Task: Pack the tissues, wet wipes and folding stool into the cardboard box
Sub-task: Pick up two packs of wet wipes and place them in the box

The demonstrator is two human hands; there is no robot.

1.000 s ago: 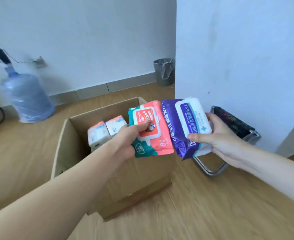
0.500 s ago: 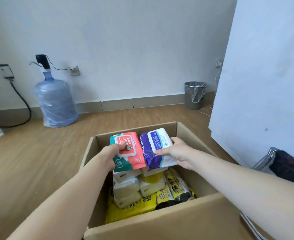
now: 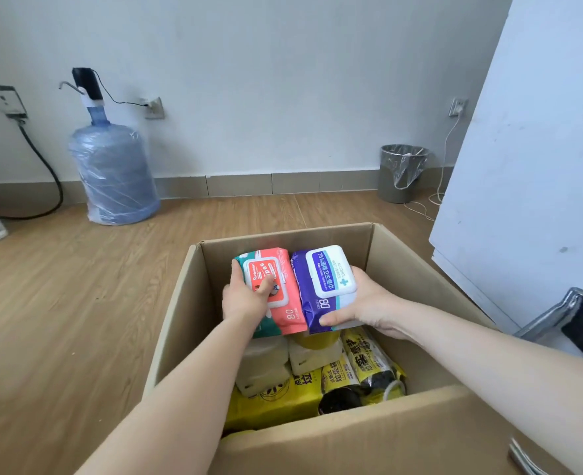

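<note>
The left hand (image 3: 245, 299) has a tight grip on the pink wipes pack (image 3: 284, 296). Right beside it, the right hand (image 3: 368, 303) holds the purple wipes pack (image 3: 308, 296). Both packs are inside the cardboard box (image 3: 177, 320), above the tissues (image 3: 312, 354).

Seen from above, an open cardboard box (image 3: 416, 275) sits on a wooden floor (image 3: 60, 320). Two bare arms reach into it. The left hand (image 3: 245, 299) grips a coral and teal wet wipes pack (image 3: 283, 303); the right hand (image 3: 368, 303) grips a purple and white wet wipes pack (image 3: 320, 286). The packs are side by side, touching. Beneath them lie white tissue packs (image 3: 266, 365) and yellow bag rolls (image 3: 365, 365). A water bottle (image 3: 111, 176) and a bin (image 3: 401, 173) stand by the far wall. A folding stool (image 3: 578, 317) shows at the right edge.
</note>
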